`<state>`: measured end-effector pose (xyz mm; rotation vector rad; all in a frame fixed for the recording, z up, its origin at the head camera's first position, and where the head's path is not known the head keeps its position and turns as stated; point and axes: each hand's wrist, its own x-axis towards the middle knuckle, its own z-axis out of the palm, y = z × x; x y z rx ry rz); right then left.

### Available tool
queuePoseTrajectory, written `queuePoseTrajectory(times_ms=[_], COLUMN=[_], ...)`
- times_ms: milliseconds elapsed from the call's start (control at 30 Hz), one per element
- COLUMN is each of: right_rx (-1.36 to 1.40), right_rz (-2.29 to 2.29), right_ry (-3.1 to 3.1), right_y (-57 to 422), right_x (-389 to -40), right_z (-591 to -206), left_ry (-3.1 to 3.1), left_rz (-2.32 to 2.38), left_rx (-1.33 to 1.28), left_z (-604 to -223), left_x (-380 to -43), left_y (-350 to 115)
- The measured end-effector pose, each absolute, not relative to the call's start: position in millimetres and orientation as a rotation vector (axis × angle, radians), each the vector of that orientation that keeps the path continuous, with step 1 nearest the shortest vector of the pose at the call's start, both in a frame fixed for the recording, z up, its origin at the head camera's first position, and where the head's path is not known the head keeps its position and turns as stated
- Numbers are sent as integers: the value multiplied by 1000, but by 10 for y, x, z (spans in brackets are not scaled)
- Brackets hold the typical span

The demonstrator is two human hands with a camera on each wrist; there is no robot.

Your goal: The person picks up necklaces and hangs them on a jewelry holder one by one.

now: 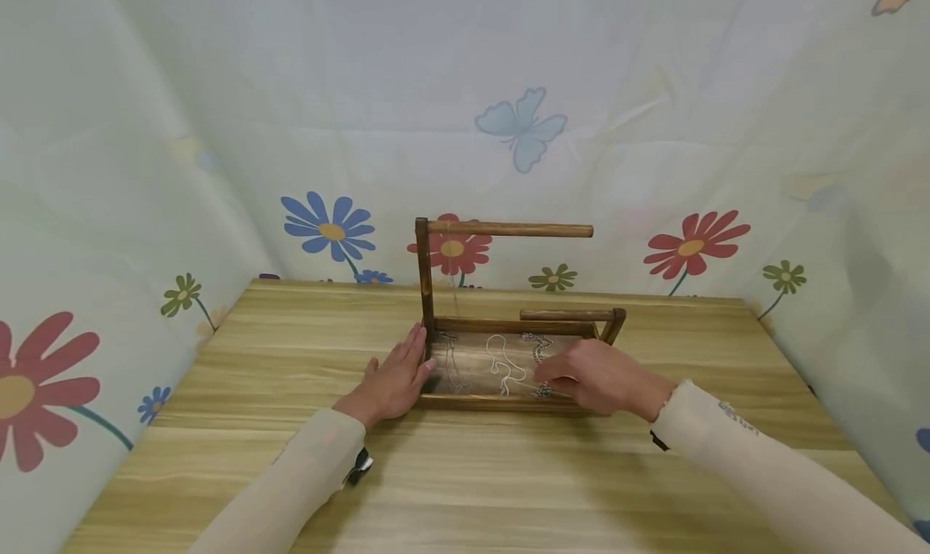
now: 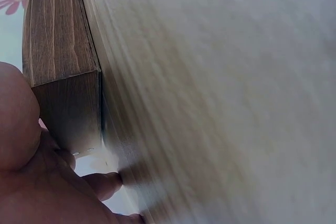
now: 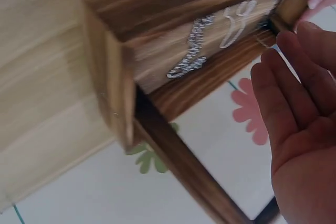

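A dark wooden jewelry stand has a shallow tray [image 1: 501,402] at its base. My left hand [image 1: 395,376] rests against the tray's left end, fingers extended along it; the left wrist view shows it beside the tray's corner [image 2: 68,103]. Over the right part of the tray is my right hand [image 1: 599,375], its fingers nearly straight with the thumb close to the index finger in the right wrist view. Near those fingertips lies a silver chain necklace [image 3: 194,45], partly hidden in the head view. A white necklace [image 1: 501,364] lies loosely looped mid-tray, and a thin chain [image 1: 452,362] lies at the left.
A tall post [image 1: 425,271] at the tray's left carries a long upper bar [image 1: 516,229], from which a fine strand hangs. A shorter, lower bar [image 1: 559,315] projects from the right-hand post. Wood-grain table surrounds the stand, backed by a flower-printed cloth [image 1: 617,158].
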<state>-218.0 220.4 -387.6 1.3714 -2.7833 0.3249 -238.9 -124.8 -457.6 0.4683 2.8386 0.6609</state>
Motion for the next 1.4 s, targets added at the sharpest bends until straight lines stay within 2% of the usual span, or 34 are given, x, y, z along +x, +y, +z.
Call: queuePoseTrajectory(times_ms=[600,933,1400], right_rx=[1422,1410,1139], right_rz=[373,249,350], right_ry=[-2915,-2829,-2970], right_y=[2308,2219,2158], right_x=[-2512,-2604,-2573], right_z=[-4155,-4249,-4306], left_ry=[2833,2842,2833], left_rz=[665,653,647], left_rx=[473,466,452], left_z=[-4534,-4515,-4552], left_x=[-2400,-2413,-2366], left_y=[-1213,-1242,-1243])
